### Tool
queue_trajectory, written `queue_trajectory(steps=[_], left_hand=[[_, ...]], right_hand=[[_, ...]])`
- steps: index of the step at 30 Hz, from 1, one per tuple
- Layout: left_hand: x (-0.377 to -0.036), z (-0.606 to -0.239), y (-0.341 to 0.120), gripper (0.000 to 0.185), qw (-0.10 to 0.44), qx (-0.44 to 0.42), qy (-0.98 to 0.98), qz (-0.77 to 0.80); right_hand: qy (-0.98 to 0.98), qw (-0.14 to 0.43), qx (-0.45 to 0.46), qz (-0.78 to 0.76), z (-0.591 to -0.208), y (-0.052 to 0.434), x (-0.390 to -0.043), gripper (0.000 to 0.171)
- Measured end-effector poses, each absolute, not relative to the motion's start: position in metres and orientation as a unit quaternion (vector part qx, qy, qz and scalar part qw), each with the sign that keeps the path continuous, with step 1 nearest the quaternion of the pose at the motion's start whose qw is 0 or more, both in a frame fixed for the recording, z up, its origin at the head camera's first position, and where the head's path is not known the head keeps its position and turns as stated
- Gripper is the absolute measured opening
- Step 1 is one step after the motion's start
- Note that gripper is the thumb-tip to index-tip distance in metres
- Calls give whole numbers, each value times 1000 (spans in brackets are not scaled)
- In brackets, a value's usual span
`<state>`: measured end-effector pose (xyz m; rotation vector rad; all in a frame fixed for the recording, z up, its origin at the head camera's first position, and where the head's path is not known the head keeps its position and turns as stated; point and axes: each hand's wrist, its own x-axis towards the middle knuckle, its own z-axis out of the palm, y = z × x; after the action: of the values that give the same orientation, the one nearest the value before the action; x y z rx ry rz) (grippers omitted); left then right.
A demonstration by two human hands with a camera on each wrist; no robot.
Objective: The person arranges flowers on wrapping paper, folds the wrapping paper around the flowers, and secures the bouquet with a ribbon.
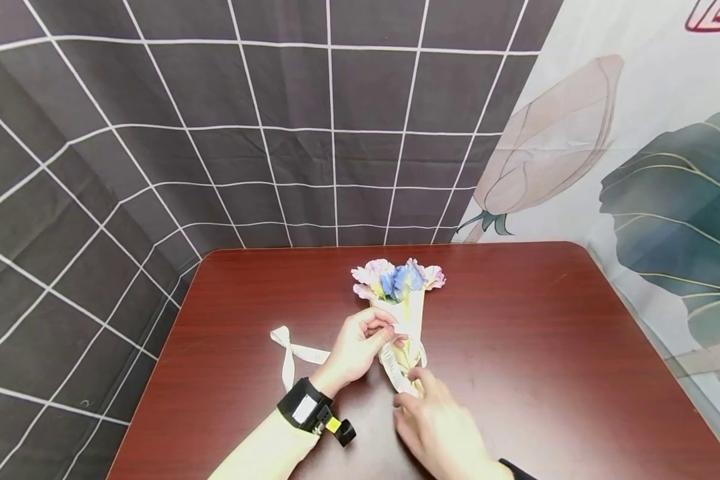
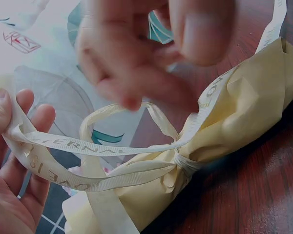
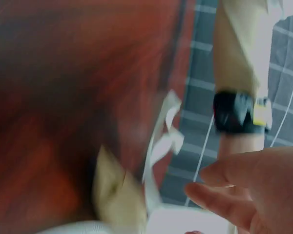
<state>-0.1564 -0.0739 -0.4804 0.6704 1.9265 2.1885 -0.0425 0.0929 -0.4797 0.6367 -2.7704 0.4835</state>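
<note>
A small bouquet lies on the table, its pink and blue flowers (image 1: 403, 280) pointing away from me and its cream wrapping paper (image 2: 244, 107) cinched at the middle by ribbon. My left hand (image 1: 359, 343) pinches a loop of pale lettered ribbon (image 2: 68, 144) between thumb and fingers, beside the wrapping. Over the lower end of the bouquet, my right hand (image 1: 441, 423) has loosely bent fingers. In the left wrist view that right hand (image 2: 132, 63) is blurred, one fingertip close to the ribbon by the knot; whether it touches is unclear. No held thing shows in it.
A long ribbon tail (image 1: 309, 353) trails left of the bouquet across the reddish-brown table (image 1: 534, 347). Behind the table hang a dark gridded cloth (image 1: 366, 157) and a white cloth (image 1: 570, 207) with flower and leaf prints.
</note>
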Motion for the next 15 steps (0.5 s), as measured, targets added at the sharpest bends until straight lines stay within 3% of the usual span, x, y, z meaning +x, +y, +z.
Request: queue_trajectory(steps=[2,9,15], left_hand=[[-156,-481,-74,9,73,225,635,735],[-155,-481,-72,15,87,220,623,745],[-155,-483,-71,12,89,213,628,743]], right_hand=[[-963,120,203,128,-476,103,-41,5],[-974,10,196,113,-471,119,-37,23],[-969,-4,206,138,-475,116,-36,24]])
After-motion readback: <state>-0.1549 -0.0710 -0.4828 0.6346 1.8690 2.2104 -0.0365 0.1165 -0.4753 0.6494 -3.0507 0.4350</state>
